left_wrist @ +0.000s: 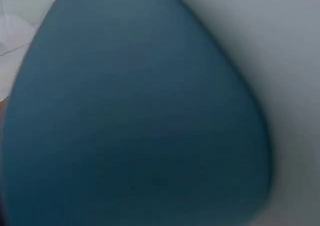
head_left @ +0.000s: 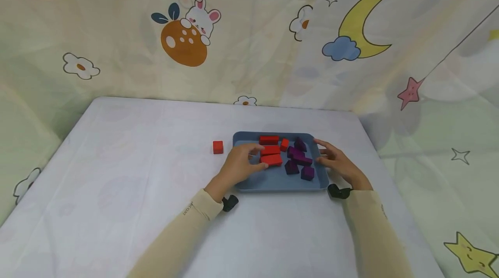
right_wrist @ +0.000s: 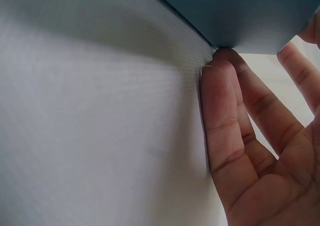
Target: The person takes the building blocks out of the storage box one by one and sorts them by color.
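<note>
A blue-grey tray [head_left: 269, 186] lies on the table with red blocks [head_left: 270, 150] in its middle and purple blocks [head_left: 300, 161] towards its right. My left hand [head_left: 235, 166] reaches over the tray's left side. Its thumb and fingers are spread apart at the left ends of two long red blocks; whether they press on them is unclear. Fingers of my right hand [head_left: 341, 164] touch the tray's right edge. In the right wrist view, those fairly straight fingers [right_wrist: 220, 101] meet the tray's outer wall [right_wrist: 250, 16]. The tray's wall [left_wrist: 140, 96] fills the left wrist view, hiding the left hand's fingers.
A single red cube [head_left: 218, 147] sits on the white table [head_left: 148, 182], left of the tray. Behind the table hangs a cloth [head_left: 265, 44] printed with cartoon pictures. Black wrist devices [head_left: 338, 192] sit near the cuffs.
</note>
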`<action>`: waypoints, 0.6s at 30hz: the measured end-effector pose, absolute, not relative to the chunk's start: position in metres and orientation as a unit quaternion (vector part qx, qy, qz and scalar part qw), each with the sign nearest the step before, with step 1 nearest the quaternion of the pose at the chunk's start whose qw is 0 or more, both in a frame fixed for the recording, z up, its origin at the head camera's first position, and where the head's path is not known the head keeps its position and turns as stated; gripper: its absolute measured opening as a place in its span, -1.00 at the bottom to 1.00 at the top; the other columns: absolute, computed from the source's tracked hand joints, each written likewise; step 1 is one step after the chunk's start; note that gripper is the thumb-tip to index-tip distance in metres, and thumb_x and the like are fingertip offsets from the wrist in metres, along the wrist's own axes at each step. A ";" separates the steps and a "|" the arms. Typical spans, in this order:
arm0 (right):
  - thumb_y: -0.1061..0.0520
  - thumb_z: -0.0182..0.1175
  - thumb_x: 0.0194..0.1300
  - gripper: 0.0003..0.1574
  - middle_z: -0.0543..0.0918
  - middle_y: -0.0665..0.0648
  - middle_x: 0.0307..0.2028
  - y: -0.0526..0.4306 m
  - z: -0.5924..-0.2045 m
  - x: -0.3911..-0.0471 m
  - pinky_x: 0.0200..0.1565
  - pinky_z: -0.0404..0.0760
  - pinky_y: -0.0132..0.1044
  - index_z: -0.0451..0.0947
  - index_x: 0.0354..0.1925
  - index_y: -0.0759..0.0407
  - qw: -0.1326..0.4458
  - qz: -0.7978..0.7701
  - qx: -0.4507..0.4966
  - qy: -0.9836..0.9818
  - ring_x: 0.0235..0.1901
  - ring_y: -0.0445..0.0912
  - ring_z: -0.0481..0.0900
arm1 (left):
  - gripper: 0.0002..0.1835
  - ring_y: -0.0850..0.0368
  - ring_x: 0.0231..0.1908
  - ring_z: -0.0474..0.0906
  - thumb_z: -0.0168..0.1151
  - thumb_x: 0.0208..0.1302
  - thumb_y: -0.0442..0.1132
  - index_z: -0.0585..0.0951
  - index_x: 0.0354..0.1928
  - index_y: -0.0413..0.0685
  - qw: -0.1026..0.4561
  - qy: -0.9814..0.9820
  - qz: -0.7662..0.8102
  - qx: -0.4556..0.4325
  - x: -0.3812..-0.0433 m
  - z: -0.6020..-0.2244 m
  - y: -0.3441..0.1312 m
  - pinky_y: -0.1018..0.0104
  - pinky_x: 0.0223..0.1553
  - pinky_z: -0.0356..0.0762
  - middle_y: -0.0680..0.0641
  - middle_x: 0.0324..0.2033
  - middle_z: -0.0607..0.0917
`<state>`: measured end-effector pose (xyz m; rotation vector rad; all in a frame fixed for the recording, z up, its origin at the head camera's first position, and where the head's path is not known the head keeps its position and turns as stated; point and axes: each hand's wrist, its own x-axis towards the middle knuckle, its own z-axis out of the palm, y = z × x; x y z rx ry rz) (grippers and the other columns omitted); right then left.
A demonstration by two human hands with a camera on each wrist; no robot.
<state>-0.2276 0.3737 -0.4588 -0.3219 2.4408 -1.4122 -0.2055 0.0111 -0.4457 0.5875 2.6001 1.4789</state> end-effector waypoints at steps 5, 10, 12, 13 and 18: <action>0.13 0.13 0.49 -0.17 0.38 0.47 0.31 0.372 -0.459 -0.227 0.23 0.41 0.09 0.01 0.57 0.04 0.148 -0.488 -0.114 0.853 0.30 0.29 0.31 | -0.53 0.01 -0.04 0.57 0.53 0.11 -0.19 0.64 0.08 -0.08 0.053 0.863 0.470 0.176 -0.209 -0.456 0.024 0.22 -0.02 0.58 -0.04 -0.04 0.67; 0.13 0.14 0.48 -0.16 0.37 0.45 0.32 0.373 -0.459 -0.227 0.22 0.44 0.01 0.02 0.57 0.03 0.144 -0.484 -0.113 0.856 0.32 0.28 0.30 | -0.57 0.08 -0.14 0.54 0.54 0.08 -0.25 0.66 0.01 -0.09 0.042 0.882 0.437 0.169 -0.211 -0.461 0.032 0.25 -0.10 0.56 -0.02 -0.16 0.67; 0.13 0.14 0.48 -0.16 0.36 0.45 0.33 0.373 -0.458 -0.227 0.20 0.46 -0.06 0.01 0.57 0.03 0.144 -0.483 -0.112 0.856 0.32 0.27 0.31 | -0.59 0.10 -0.18 0.54 0.53 0.09 -0.26 0.67 0.01 -0.09 0.035 0.887 0.427 0.172 -0.211 -0.462 0.033 0.27 -0.13 0.57 -0.02 -0.19 0.68; 0.13 0.15 0.48 -0.15 0.37 0.44 0.32 0.372 -0.458 -0.227 0.20 0.46 -0.07 0.02 0.57 0.02 0.144 -0.483 -0.110 0.856 0.31 0.27 0.32 | -0.60 0.11 -0.19 0.54 0.52 0.10 -0.25 0.67 0.00 -0.09 0.032 0.888 0.425 0.174 -0.211 -0.462 0.033 0.28 -0.14 0.57 -0.02 -0.20 0.68; 0.12 0.15 0.48 -0.15 0.36 0.47 0.32 0.373 -0.458 -0.227 0.21 0.45 0.00 0.01 0.57 0.03 0.145 -0.486 -0.112 0.855 0.30 0.30 0.33 | -0.65 0.16 -0.21 0.56 0.50 0.14 -0.22 0.68 -0.02 -0.06 0.037 0.873 0.448 0.190 -0.211 -0.459 0.029 0.34 -0.16 0.58 0.03 -0.22 0.68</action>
